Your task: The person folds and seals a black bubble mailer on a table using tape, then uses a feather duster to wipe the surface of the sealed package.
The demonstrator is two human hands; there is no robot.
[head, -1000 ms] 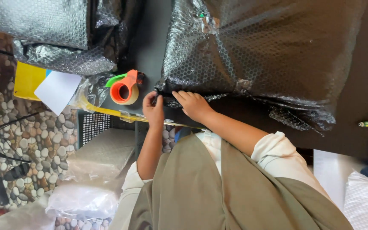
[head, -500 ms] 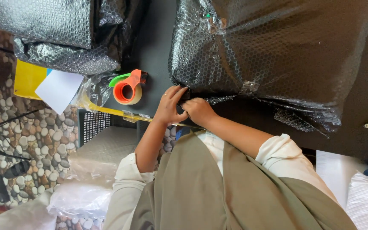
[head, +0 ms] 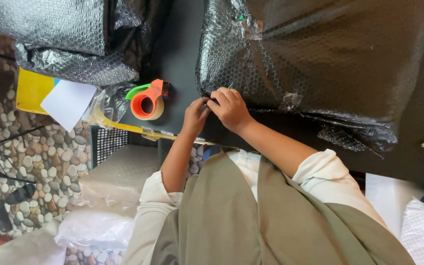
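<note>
Right, both my hands meet at the near corner of the big bubble-wrapped parcel on the dark table. My left hand has its fingers bunched together, tips pinching at the wrap's edge, though what exactly sits between them I cannot tell. My right hand lies just beside it, touching it, fingers curled down and pressed onto the black bubble wrap. Just to the left of my left fingers sits the orange tape dispenser with its green tab, near but not touching. Further left of that, a white sheet of paper lies over a yellow folder. Beyond the dispenser, well away from my fingers, a second bubble-wrapped bundle rests at the table's far-left side.
</note>
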